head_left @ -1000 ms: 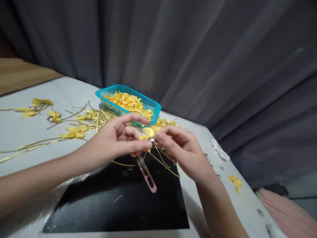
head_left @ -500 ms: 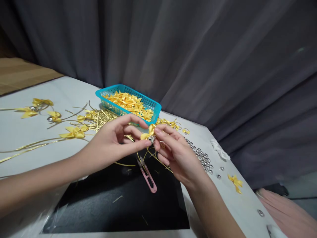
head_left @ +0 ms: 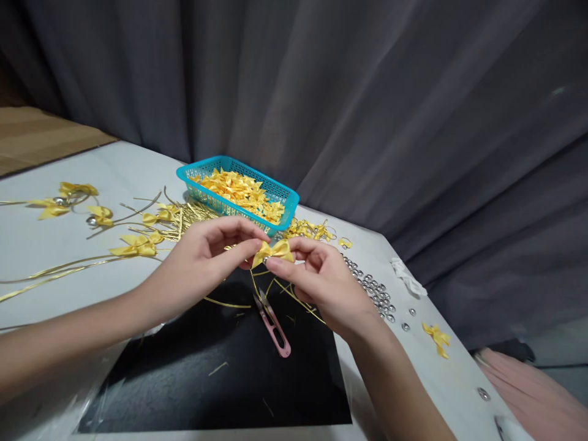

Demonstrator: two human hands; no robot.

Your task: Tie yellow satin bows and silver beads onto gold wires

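Note:
Between my two hands a yellow ribbon bow [head_left: 275, 250] is held above the black mat [head_left: 220, 373]. My left hand [head_left: 220, 248] pinches its left side between thumb and fingers. From the other side my right hand [head_left: 324, 275] grips the bow, its thumb under the loops. A bit of silver, mostly covered by the right thumb, shows at the bow's lower edge. Gold cord strands hang below the hands. Pink thread snips [head_left: 274, 327] lie on the mat beneath, blades pointing away from me.
A blue basket [head_left: 291, 214] of yellow bows stands at the back, with a pile of gold cords [head_left: 190, 220] before it. Finished-looking bows on cords [head_left: 138, 245] lie left. Silver jingle bells [head_left: 376, 294] and a loose bow [head_left: 437, 338] are right. A grey curtain [head_left: 321, 92] hangs behind.
The bow has been turned so its loops now spread sideways toward me, and the silver piece is largely hidden. Both hands have shifted slightly; the right thumb has moved lower on the bow.

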